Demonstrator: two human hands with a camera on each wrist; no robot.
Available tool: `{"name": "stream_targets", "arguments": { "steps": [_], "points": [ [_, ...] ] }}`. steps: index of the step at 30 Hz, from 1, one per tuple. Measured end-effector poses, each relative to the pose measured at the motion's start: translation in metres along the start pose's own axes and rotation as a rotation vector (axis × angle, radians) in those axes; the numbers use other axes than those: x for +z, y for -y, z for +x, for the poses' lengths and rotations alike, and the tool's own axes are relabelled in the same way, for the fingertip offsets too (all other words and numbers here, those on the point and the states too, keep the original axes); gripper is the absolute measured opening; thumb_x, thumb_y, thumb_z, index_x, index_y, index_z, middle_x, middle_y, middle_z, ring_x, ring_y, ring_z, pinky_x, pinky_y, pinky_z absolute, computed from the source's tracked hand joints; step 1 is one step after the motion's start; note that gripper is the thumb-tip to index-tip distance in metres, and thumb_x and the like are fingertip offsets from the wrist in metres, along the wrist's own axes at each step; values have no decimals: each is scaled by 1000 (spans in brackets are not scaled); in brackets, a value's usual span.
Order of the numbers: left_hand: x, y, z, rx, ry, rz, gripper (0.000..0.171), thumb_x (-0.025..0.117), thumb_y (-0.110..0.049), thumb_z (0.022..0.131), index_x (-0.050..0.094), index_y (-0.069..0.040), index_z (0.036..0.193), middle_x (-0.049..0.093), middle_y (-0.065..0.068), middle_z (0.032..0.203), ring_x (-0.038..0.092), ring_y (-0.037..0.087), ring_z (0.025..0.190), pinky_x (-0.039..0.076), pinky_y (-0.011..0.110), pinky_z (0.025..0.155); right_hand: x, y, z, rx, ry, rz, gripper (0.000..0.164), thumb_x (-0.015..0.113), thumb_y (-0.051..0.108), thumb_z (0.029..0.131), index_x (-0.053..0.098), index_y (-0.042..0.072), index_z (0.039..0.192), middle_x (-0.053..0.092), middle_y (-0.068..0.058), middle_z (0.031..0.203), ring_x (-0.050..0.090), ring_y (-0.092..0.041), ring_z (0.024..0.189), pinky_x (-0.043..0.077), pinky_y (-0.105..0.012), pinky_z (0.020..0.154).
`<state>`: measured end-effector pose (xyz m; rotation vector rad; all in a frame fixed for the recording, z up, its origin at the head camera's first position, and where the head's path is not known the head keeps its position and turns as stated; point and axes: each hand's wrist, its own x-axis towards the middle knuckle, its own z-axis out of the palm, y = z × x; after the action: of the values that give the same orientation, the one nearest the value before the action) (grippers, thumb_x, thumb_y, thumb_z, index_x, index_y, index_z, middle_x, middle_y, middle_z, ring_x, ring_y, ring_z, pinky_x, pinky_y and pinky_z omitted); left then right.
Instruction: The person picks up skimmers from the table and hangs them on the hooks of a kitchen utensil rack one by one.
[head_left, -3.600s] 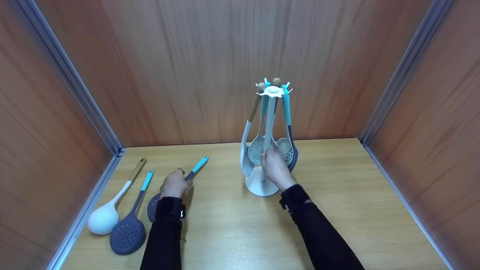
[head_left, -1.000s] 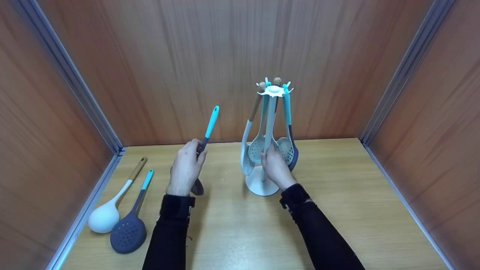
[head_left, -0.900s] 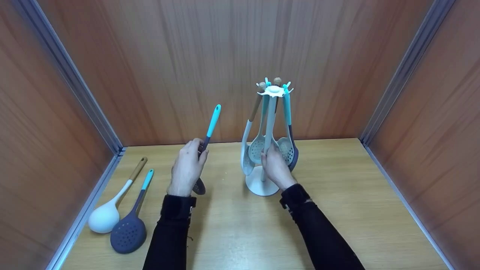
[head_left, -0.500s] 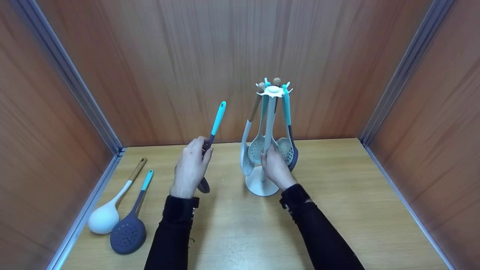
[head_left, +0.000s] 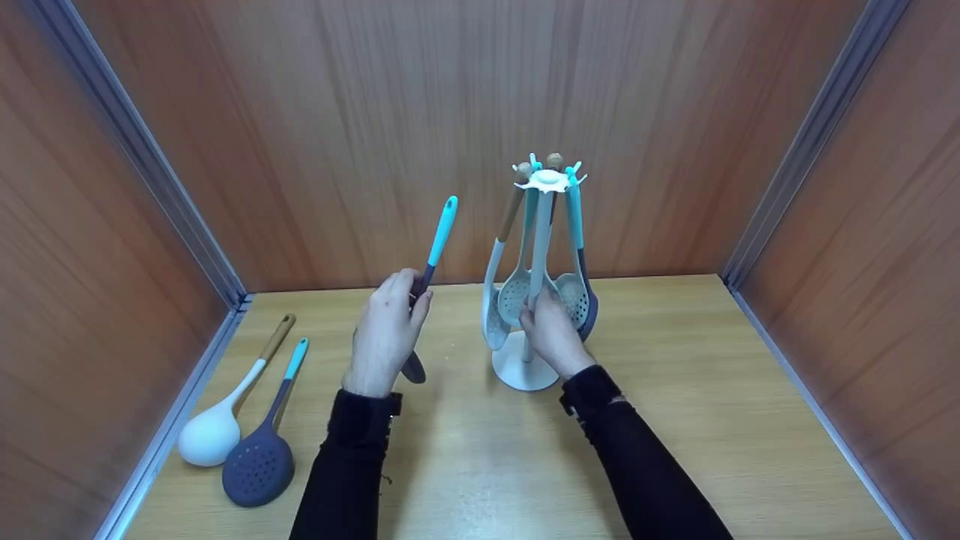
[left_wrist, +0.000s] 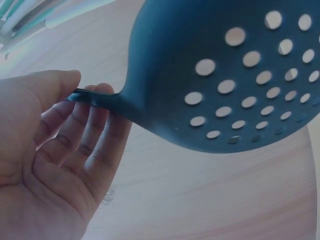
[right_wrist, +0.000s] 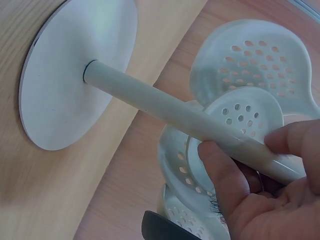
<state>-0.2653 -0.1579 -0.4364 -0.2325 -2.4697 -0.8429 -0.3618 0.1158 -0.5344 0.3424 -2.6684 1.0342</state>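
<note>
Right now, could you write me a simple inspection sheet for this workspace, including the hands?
Surface: pale wood-grain tabletop.
Job's things: dark blue perforated skimmer with turquoise handle, held tilted, handle up; white round-based utensil stand, upright, with hanging utensils around its pole.
Clutter: white round-headed utensil with wooden handle and second dark blue perforated skimmer, lying side by side at the left.
Hands: left hand grips the held skimmer's neck; right hand holds the stand's pole.
Cables: nothing seen.
Surroundings: brown wood-grain panels behind and both sides; grey corner strips.
</note>
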Motion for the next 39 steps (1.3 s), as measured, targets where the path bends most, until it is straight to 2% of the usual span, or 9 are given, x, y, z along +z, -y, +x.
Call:
{"name": "stream_targets", "arguments": {
  "steps": [3,7,12,18,22,26,32,34,39],
  "points": [
    [0,-1,0,10,-10,-1,18,75,-12,116,73,-1,130,80,18,115,83,35,103,72,52,86,2,-1,1,9,3,4,28,67,13,117,60,-4,138,68,-13,109,71,-25,95,65,-42,79],
    [1,-4,1,16,-14,-9,19,76,-12,115,73,0,130,79,18,113,82,35,100,71,51,84,-8,10,-4,29,28,27,28,69,12,118,60,-4,139,72,-18,118,76,-31,106,67,-46,89],
    [-1,-9,1,9,3,-15,19,74,-13,117,73,-1,132,79,17,115,83,34,103,72,50,84,-14,21,-9,37,25,16,28,69,7,116,59,-6,140,74,-22,121,78,-37,109,68,-48,90],
    [-3,-16,1,18,11,-28,19,73,-14,118,74,-3,133,80,17,119,85,34,107,73,49,86,-22,38,-17,81,50,15,31,64,6,119,57,-7,147,73,-25,130,78,-41,120,69,-54,100],
    [-4,-19,1,38,4,-27,18,73,-14,118,74,-2,132,81,17,120,85,35,109,73,50,89,-22,37,-17,78,48,9,27,64,7,120,58,-6,143,74,-24,127,79,-39,116,69,-52,97],
    [-4,-23,2,60,-5,-27,19,74,-15,117,74,-2,131,81,17,120,85,34,110,73,49,90,-15,25,-11,49,29,9,26,65,6,118,61,-6,140,75,-24,124,79,-38,112,68,-51,93],
    [-5,-31,3,72,1,-33,19,73,-16,118,73,-1,131,80,16,117,84,33,106,72,48,88,-3,7,-2,43,35,-9,29,67,6,116,61,-4,142,76,-23,128,79,-36,118,69,-50,98],
    [-5,-34,4,70,8,-28,20,72,-17,119,73,-2,132,80,15,117,83,32,106,72,47,89,-3,8,-2,51,38,-18,30,68,7,115,60,-3,142,76,-22,128,79,-36,118,69,-49,98],
    [-5,-41,5,84,16,-25,21,71,-17,120,73,-3,136,81,15,121,83,31,109,73,47,93,-17,27,-11,80,55,3,31,67,4,116,58,-6,144,74,-26,131,78,-41,125,68,-53,104]
  ]
}}
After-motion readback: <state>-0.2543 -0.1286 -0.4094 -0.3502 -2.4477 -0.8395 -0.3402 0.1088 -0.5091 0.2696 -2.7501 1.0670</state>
